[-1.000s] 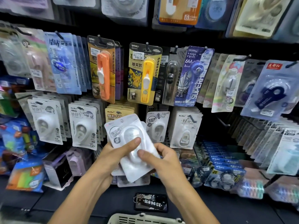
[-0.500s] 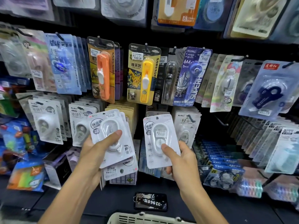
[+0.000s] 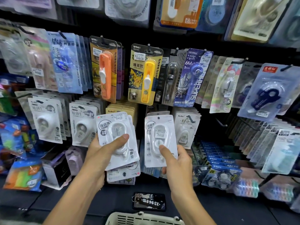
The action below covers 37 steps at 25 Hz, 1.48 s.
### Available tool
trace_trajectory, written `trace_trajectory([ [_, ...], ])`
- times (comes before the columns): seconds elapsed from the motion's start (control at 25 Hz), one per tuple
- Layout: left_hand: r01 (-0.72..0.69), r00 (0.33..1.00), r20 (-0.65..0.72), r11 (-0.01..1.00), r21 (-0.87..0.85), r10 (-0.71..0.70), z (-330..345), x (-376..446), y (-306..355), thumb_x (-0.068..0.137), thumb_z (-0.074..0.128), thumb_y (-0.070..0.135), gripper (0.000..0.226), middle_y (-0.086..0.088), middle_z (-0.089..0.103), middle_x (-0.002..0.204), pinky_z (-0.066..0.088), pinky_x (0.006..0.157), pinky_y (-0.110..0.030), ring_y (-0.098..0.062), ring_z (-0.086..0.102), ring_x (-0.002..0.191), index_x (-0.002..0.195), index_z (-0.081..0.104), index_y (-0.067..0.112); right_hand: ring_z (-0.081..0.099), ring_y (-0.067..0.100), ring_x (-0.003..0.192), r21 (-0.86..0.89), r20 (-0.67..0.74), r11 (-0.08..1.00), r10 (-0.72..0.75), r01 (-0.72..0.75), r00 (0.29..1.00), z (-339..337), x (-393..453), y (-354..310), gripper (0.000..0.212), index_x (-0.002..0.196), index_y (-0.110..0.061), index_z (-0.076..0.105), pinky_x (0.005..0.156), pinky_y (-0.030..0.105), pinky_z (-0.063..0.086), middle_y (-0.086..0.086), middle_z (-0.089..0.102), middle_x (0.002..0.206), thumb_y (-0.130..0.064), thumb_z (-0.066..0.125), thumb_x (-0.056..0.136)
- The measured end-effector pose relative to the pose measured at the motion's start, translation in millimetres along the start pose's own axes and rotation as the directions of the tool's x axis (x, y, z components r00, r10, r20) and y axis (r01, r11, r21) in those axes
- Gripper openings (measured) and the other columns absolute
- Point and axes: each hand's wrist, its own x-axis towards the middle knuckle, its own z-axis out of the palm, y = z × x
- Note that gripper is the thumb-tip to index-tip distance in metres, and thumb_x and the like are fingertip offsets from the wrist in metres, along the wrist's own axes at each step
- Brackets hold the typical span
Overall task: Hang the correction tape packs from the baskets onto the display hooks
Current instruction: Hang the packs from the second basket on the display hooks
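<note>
A person restocks a stationery display: the right hand (image 3: 177,161) lifts a single white correction tape pack (image 3: 159,140) toward the lower row of hooks, thumb pressed on its blister and fingers closed behind the card, its hang hole near the top in line with the packs already hung. The left hand (image 3: 103,153) clamps a fanned stack of matching packs (image 3: 120,143), thumb across the top one. A cream basket (image 3: 142,219) sits at the frame's lower edge. The hook itself is hidden behind the card, so the hole could miss it, and the loose fan could slide from the left thumb. Half a second earlier the single pack was slightly lower; a second ago both hands shared one stack.
</note>
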Motion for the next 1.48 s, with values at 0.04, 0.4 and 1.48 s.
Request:
trace_trajectory([
  [0.04, -0.004, 1.000, 0.008, 1.000, -0.006, 0.004, -0.5, -0.6, 0.0, 0.049, 0.099, 0.032, 0.080, 0.002, 0.080, 0.108, 0.062, 0.083, -0.052, -0.020, 0.078, 0.095, 0.122, 0.067, 0.028, 0.065, 0.013, 0.070, 0.022, -0.020, 1.000, -0.006, 0.006, 1.000, 1.9, 0.8, 0.5, 0.008, 0.091, -0.044, 0.068, 0.068, 0.034, 0.051, -0.013, 0.076, 0.091, -0.036, 0.072, 0.090],
  [0.4, -0.017, 1.000, 0.014, 0.998, 0.059, 0.016, -0.2, 0.8, -5.0, 0.042, 0.092, 0.046, 0.080, 0.006, 0.080, 0.105, 0.060, 0.088, -0.045, -0.019, 0.078, 0.095, 0.117, 0.068, 0.031, 0.069, 0.014, 0.096, -0.008, 0.110, 0.962, 0.272, -0.273, 0.956, 12.8, 7.6, 9.4, 0.039, 0.121, -0.040, 0.045, 0.073, 0.034, 0.059, -0.009, 0.069, 0.107, -0.033, 0.071, 0.093],
  [1.48, -0.037, 0.999, 0.011, 0.997, 0.068, 0.036, 5.8, -1.5, 0.5, 0.084, 0.080, 0.021, 0.032, 0.016, 0.079, 0.098, 0.059, 0.072, -0.029, -0.005, 0.077, 0.087, 0.108, 0.066, 0.036, 0.065, 0.028, 0.066, -0.344, -0.190, 0.931, -0.198, 0.124, 0.962, 6.2, -0.1, 11.5, 0.013, 0.090, -0.037, 0.046, 0.062, 0.052, 0.056, 0.004, 0.067, 0.073, -0.031, 0.053, 0.100],
])
